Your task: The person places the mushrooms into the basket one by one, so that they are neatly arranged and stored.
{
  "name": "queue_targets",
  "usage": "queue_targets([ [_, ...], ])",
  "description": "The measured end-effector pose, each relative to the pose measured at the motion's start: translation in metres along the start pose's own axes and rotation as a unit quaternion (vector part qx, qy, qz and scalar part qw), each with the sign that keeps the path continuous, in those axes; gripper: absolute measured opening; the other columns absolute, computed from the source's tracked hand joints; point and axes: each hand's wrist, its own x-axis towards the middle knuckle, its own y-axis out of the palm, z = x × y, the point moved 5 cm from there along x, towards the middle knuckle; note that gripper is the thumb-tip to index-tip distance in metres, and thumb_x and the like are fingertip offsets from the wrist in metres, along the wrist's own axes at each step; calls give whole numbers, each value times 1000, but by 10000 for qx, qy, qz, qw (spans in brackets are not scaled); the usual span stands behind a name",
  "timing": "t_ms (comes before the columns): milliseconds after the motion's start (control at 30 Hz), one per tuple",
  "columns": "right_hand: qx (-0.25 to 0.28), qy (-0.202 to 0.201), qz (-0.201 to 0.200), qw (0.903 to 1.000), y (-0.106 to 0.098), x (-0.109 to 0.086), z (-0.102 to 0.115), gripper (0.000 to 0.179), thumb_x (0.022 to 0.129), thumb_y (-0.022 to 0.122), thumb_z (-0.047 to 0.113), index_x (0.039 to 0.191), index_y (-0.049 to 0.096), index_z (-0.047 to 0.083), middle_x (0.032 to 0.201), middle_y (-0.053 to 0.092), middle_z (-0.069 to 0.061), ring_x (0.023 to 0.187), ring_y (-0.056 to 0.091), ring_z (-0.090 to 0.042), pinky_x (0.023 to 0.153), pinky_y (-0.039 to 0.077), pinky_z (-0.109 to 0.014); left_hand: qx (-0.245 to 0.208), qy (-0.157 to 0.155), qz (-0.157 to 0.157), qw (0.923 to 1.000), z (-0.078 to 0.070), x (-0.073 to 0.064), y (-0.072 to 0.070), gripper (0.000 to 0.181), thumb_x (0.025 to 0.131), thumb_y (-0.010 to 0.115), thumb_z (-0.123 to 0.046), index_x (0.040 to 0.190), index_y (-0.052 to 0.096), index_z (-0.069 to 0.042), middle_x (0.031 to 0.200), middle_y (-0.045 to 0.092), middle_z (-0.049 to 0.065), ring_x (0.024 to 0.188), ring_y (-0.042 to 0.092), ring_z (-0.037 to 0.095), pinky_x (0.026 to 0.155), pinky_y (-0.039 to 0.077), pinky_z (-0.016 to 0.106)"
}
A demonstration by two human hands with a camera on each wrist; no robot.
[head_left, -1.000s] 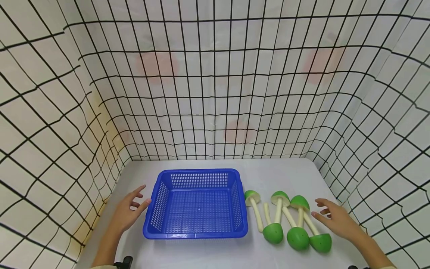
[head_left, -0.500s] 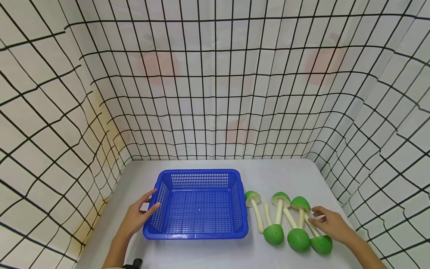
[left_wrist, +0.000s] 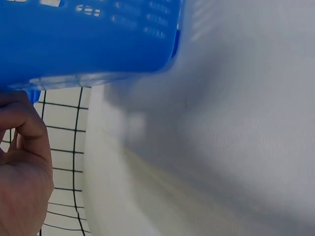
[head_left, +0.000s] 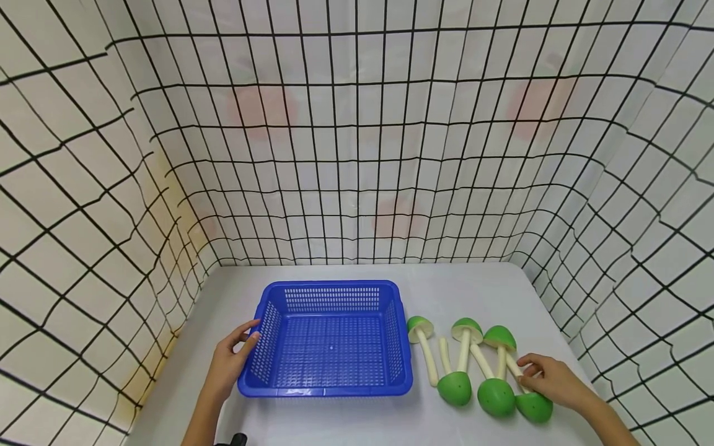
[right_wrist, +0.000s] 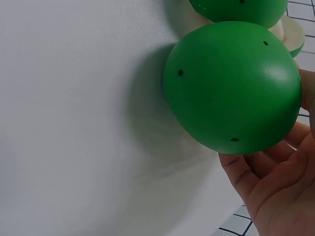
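Observation:
A blue plastic basket (head_left: 325,392) with slotted walls sits on the white table. My left hand (head_left: 225,362) grips its left rim between thumb and fingers; in the left wrist view the curled fingers (left_wrist: 22,120) reach the rim under the blue wall (left_wrist: 93,46). To the right, my right hand (head_left: 553,379) holds the rightmost green-capped mushroom (head_left: 535,408) by its pale stem, just behind the cap. That dotted cap (right_wrist: 231,88) fills much of the right wrist view and hides part of the stem and fingertips.
Several more green-capped mushrooms lie between the basket and my right hand, among them one with its cap toward the front (head_left: 496,397) and one close by the basket's right wall (head_left: 428,362). Black wire grid (head_left: 357,161) over white sheeting encloses the back and sides.
My left hand has moved right onto the basket's rim and closed on it. My right hand has come left and down to the rightmost mushroom's stem. The basket stays in place.

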Motion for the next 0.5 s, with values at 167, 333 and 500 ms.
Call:
queue_targets([
  [167, 42, 163, -71, 9998, 0, -1, 1, 45, 86, 71, 32, 120, 60, 3, 91, 70, -2, 77, 62, -8, 62, 50, -23, -335, -114, -3, 9994, 1, 0, 1, 44, 93, 59, -46, 133, 58, -28, 107, 58, 12, 101, 48, 25, 71, 45, 22],
  [333, 41, 183, -162, 9997, -4, -4, 7, 44, 86, 71, 29, 118, 61, 2, 89, 69, -2, 76, 61, -9, 61, 49, -24, -440, -257, -34, 9987, 0, 0, 3, 46, 92, 60, -47, 133, 57, -27, 109, 54, 12, 102, 49, 26, 71, 46, 21],
  [500, -96, 166, -238, 9995, -8, -4, 8, 39, 87, 70, 30, 115, 63, 5, 87, 69, 0, 74, 59, -6, 62, 47, -23, -437, -400, -162, 9981, 0, 1, 5, 46, 93, 59, -48, 134, 56, -29, 109, 52, 11, 97, 51, 24, 69, 47, 21],
])
